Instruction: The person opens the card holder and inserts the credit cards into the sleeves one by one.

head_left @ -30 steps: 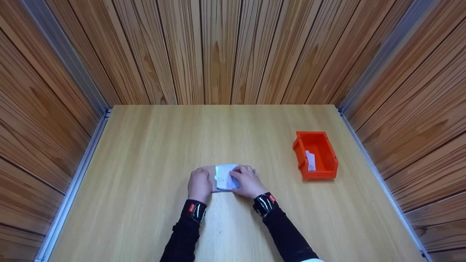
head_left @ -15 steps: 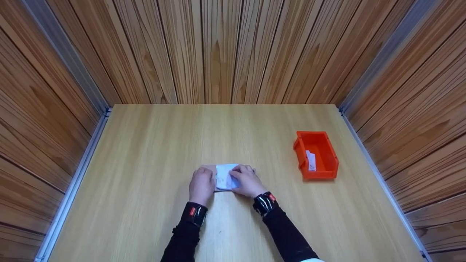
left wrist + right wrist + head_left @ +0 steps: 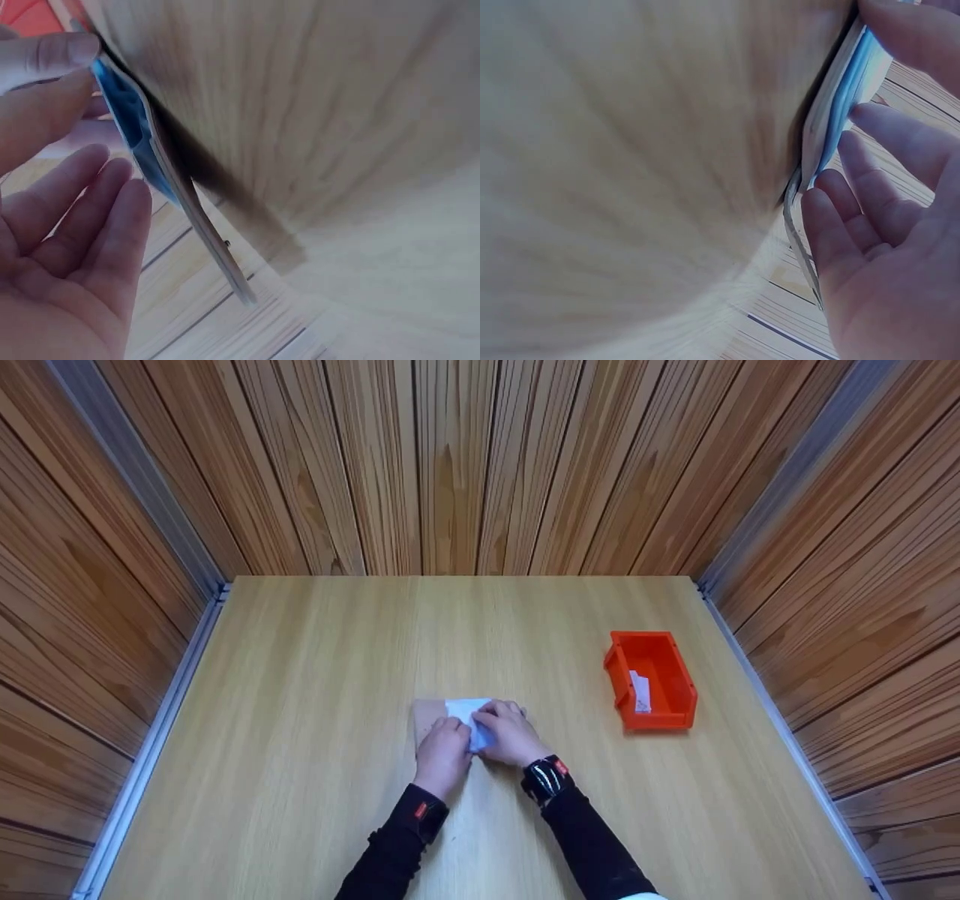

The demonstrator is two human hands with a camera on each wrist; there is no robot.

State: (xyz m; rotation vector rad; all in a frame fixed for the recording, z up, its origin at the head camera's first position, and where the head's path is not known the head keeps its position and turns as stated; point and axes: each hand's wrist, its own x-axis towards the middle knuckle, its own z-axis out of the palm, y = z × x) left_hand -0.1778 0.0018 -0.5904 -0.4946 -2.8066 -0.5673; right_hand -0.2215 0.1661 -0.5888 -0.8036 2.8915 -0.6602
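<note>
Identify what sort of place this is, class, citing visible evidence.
Probably an enclosed workstation or booth, judging by its flat, pale wood-grain tabletop, brown wood-plank walls on three sides, and long silver metal rails along the tabletop's side edges.

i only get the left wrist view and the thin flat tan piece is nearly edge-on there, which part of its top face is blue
Observer: Seen from the head camera, the thin flat tan piece shows tan toward the person's left, and a thin light-blue layer, material unclear, covers the part to the right.
Operator: ok and what's at the far right end of it
Observer: The person's right hand, its fingers touching the light-blue layer.
Operator: anything inside a container over that way
Observer: Yes, a small white paper-like slip inside the open-topped rectangular orange bin, near its left wall.
</note>
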